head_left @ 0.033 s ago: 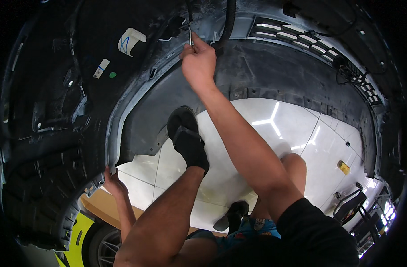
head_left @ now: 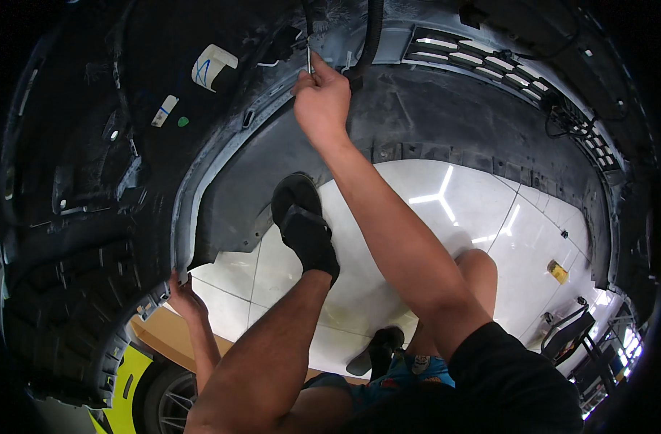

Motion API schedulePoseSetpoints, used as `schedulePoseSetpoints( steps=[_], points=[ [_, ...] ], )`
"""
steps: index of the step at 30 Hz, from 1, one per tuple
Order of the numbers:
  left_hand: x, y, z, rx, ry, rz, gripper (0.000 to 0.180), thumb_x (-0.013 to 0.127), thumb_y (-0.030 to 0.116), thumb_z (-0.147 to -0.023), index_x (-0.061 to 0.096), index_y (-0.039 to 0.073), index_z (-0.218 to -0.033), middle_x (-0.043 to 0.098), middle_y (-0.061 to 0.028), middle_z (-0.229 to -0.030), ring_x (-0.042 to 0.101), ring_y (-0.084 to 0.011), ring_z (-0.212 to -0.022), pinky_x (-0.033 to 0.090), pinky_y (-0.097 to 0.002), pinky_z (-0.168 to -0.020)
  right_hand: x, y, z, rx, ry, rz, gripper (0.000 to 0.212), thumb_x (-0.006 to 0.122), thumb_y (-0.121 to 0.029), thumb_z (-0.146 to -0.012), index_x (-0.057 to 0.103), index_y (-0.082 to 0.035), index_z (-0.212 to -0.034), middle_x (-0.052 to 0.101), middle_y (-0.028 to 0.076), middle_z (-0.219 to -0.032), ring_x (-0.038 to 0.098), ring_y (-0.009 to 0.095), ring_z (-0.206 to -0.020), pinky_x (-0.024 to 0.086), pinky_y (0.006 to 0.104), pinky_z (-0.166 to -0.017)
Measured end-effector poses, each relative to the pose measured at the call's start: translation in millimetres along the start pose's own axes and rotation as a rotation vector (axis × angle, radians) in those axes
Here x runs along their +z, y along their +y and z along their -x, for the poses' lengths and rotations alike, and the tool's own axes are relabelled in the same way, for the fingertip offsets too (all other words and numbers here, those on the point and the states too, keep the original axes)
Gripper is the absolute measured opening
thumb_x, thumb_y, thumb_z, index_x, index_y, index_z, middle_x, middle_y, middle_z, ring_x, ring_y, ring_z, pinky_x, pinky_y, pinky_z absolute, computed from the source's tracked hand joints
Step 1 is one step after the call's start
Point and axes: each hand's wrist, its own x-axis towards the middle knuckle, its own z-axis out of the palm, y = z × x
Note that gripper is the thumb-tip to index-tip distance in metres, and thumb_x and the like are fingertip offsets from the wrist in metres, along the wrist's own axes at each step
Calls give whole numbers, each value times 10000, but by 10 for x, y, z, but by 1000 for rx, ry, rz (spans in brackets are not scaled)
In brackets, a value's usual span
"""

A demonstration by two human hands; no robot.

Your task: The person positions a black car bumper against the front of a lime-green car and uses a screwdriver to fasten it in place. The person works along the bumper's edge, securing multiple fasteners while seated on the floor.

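The inner side of a large black car bumper cover [head_left: 77,181] curves around me. Up at its far part, my right hand [head_left: 324,101] is closed, pinching a thin metal rod-like tool [head_left: 309,56] against the bumper's inner ridge. The tool's exact kind does not show. Low on the left, my left hand [head_left: 189,301] grips the bumper's end edge, its fingertips partly hidden behind the rim. Beside my right hand runs a black corrugated hose [head_left: 374,36]. A black lower panel [head_left: 446,116] spreads below that hand.
A honeycomb grille [head_left: 482,61] sits at the far right, with cables near it. My sandalled foot [head_left: 301,210] rests on the lower panel. A yellow object [head_left: 558,271] lies on the white tiled floor [head_left: 417,195]. Lower left are cardboard [head_left: 164,333], a yellow-green car part [head_left: 128,383] and a wheel [head_left: 171,401].
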Motion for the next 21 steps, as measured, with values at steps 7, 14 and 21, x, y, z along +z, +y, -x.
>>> schedulePoseSetpoints(
  steps=[7, 14, 21],
  points=[
    [54, 25, 73, 4, -23, 11, 346, 642, 196, -933, 608, -38, -1185, 593, -128, -1217, 548, -226, -1166, 471, -396, -996, -80, -69, -296, -2, 150, -203, 378, 518, -4, -912, 600, 82, -1271, 610, 25, -747, 505, 79, -646, 435, 250, -596],
    [-15, -46, -30, 22, 13, 37, 340, 662, 167, -914, 603, -37, -1180, 602, -120, -1214, 579, -222, -1125, 487, -385, -967, 83, -252, 342, 66, 53, -89, 427, 531, 8, -897, 564, 79, -1316, 613, 41, -713, 511, 70, -631, 426, 248, -587],
    [-34, -60, -56, 24, -7, 45, 311, 658, 154, -911, 612, -25, -1161, 605, -115, -1194, 584, -215, -1117, 503, -400, -946, -8, -278, 171, 24, 37, -17, 424, 558, -36, -887, 594, 41, -1302, 662, 102, -751, 572, 102, -690, 482, 279, -682]
  ],
)
